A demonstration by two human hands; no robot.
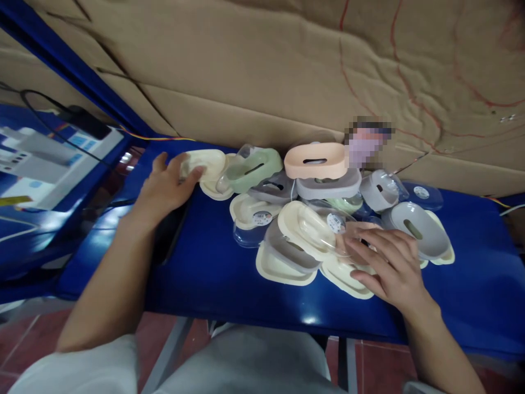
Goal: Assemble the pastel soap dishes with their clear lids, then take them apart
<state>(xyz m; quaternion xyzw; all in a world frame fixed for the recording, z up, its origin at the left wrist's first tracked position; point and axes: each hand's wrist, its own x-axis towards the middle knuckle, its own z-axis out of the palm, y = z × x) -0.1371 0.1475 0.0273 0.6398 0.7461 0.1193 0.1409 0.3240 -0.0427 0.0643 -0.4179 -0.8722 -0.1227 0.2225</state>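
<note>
A pile of oval plastic soap dishes, in several pastel colours, covers the middle of the blue table. My left hand (166,183) rests at the left end of the pile, its fingers apart, with the thumb and forefinger touching a cream soap dish base (213,160). Over the right front of the pile my right hand (394,260) is spread, fingertips near a peach soap dish (348,241) and a clear lid (326,238). Beneath the right thumb lies another cream base (346,279). Whether the right fingertips touch anything is hard to tell.
Around them lie a green dish (258,171), a peach dish (315,160) on top, and grey dishes such as one at the right (420,230). Behind stands a brown cardboard wall (254,82). A power strip (82,169) with cables is at the left.
</note>
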